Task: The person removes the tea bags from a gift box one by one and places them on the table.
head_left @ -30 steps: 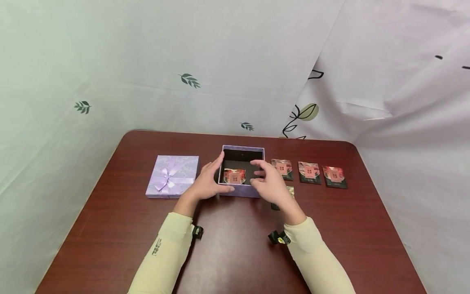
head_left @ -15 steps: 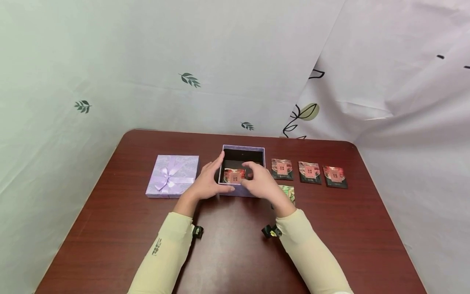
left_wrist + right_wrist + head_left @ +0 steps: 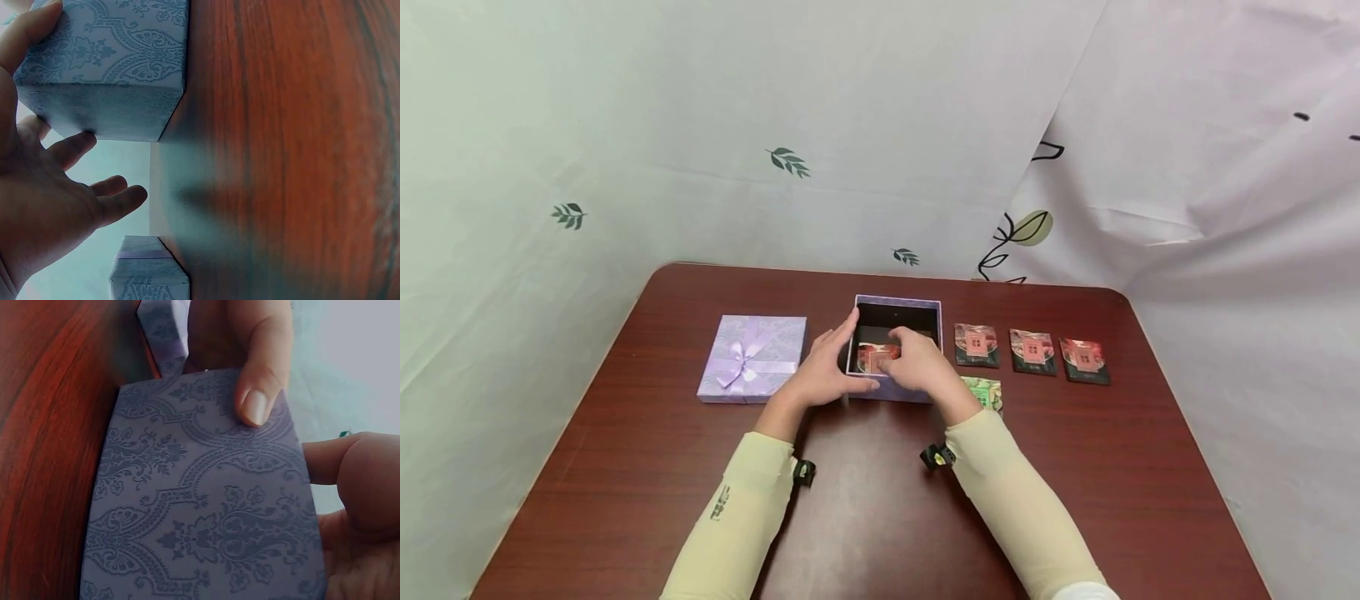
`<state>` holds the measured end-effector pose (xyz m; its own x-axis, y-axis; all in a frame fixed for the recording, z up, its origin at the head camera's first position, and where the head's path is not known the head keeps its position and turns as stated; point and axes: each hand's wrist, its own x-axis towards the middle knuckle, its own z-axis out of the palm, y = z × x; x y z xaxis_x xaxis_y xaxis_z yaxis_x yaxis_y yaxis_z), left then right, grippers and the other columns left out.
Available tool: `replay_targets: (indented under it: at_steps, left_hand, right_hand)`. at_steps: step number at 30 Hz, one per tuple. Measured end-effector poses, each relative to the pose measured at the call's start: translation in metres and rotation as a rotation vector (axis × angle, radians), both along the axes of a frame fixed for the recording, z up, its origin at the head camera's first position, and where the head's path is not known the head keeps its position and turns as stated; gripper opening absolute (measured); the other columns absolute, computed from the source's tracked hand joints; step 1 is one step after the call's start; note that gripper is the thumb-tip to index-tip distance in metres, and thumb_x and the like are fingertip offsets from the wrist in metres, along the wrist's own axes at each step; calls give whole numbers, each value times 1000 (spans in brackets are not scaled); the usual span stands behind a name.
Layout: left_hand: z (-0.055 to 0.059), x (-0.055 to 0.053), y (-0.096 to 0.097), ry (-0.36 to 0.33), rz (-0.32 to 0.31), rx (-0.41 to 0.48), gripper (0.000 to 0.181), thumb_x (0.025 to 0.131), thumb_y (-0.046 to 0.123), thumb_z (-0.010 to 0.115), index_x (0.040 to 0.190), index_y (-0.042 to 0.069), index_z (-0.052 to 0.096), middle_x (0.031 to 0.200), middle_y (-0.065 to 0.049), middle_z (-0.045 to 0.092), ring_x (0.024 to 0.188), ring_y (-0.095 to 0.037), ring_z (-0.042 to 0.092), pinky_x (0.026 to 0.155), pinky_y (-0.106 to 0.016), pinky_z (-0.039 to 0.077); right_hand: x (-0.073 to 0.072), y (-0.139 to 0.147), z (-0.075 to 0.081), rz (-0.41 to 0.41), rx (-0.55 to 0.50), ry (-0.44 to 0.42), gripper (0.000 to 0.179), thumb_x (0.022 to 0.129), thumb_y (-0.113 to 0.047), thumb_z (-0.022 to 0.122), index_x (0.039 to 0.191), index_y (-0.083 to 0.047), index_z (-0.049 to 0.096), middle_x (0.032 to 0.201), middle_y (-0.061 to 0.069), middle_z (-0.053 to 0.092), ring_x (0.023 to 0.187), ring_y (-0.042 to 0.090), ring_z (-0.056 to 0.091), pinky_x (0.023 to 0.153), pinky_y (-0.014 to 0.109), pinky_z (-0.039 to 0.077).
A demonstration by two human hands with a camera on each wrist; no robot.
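Observation:
An open-topped purple patterned gift box (image 3: 891,389) with a black inside stands mid-table. A red-and-black packet (image 3: 872,357) lies in its near left part. My left hand (image 3: 820,372) holds the box at its near left corner, thumb on the front wall and fingertips on the left side; the left wrist view shows this thumb (image 3: 31,31) on the patterned wall. My right hand (image 3: 919,362) reaches over the near rim into the box, thumb and forefinger apart beside the packet and partly over it. In the right wrist view its fingers are partly hidden behind the front wall.
A purple lid (image 3: 752,358) with a ribbon bow lies left of the box. Right of it, a row of red-and-black packets (image 3: 976,345) lies on the brown table (image 3: 865,500). A green packet (image 3: 987,393) is partly hidden by the right forearm. A pale cloth (image 3: 850,125) hangs behind.
My right hand has moved left inside the box, from its right side to the packet, uncovering more of the green packet. The left hand and the box have stayed put.

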<state>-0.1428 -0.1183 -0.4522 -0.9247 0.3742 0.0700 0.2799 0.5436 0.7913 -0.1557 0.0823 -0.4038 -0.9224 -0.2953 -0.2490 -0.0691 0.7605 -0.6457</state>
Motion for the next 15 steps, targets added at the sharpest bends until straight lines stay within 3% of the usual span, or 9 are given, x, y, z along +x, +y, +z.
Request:
replay_targets:
  at_steps: [8,15]
  left_hand:
    - [1,1,0,-23,-3,0,120,76,38,89,163,22,9,165,6,12,147,-44,9,115,-58,15]
    - [-2,-1,-1,-9,-7,0,120,76,38,89,163,21,8,165,4,12,148,-40,10,116,-54,12]
  right_hand:
    - [-12,-5,-5,-1,50,-110,63,95,-30,66,146,-1,46,137,19,56,117,33,55,94,50,47]
    - [-17,-6,-8,49,85,-114,62,94,-26,65,145,2,46,132,19,57,108,30,55,95,47,46]
